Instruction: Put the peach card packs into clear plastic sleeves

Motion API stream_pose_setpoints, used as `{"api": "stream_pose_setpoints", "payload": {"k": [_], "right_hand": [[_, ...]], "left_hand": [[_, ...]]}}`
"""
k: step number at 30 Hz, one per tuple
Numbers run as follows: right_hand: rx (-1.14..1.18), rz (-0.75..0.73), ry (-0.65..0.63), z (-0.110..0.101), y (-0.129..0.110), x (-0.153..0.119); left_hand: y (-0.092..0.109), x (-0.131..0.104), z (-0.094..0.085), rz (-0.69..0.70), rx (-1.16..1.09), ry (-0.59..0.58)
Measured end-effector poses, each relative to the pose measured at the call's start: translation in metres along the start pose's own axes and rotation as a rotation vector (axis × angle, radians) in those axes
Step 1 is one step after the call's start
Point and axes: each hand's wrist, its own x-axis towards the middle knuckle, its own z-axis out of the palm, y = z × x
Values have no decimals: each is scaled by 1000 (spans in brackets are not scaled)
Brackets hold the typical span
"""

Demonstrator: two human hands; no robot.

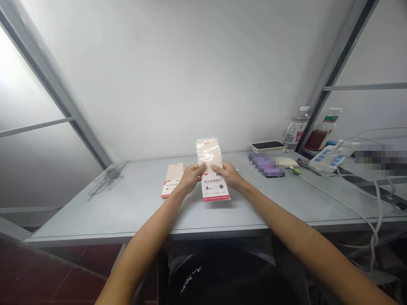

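Observation:
A flat ruler set packet (212,190), white with a red bottom edge and shiny clear wrapping, is held up a little above the desk. My left hand (191,178) grips its left side, thumb lying on the front. On the opposite side my right hand (232,176) pinches it in the same way, with the fingers behind hidden. Another packet of the same look (174,171) lies on the desk just left of my left hand, its lower right part covered by that hand.
At the back right are a phone-like device (269,146), a clear bottle (295,131), a bottle of dark red contents (321,133) and a white power strip (330,157). White cables (333,207) hang over the front edge. Dark scribbles mark the desk (76,212) at left.

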Motion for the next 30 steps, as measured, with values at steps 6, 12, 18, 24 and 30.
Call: {"api": "stream_pose_setpoints", "payload": {"k": [6, 12, 18, 24, 30], "right_hand": [[13, -5, -12, 0, 0, 0], [5, -15, -12, 0, -1, -1], [5, -5, -38, 0, 1, 0], [4, -18, -40, 0, 1, -1], [-5, -10, -21, 1, -1, -2]], "left_hand": [[0, 0, -1, 8, 12, 0], [7, -5, 4, -62, -62, -36], [9, -6, 4, -89, -38, -26], [7, -4, 3, -54, -1, -39], [1, -1, 1, 5, 28, 12]]}}
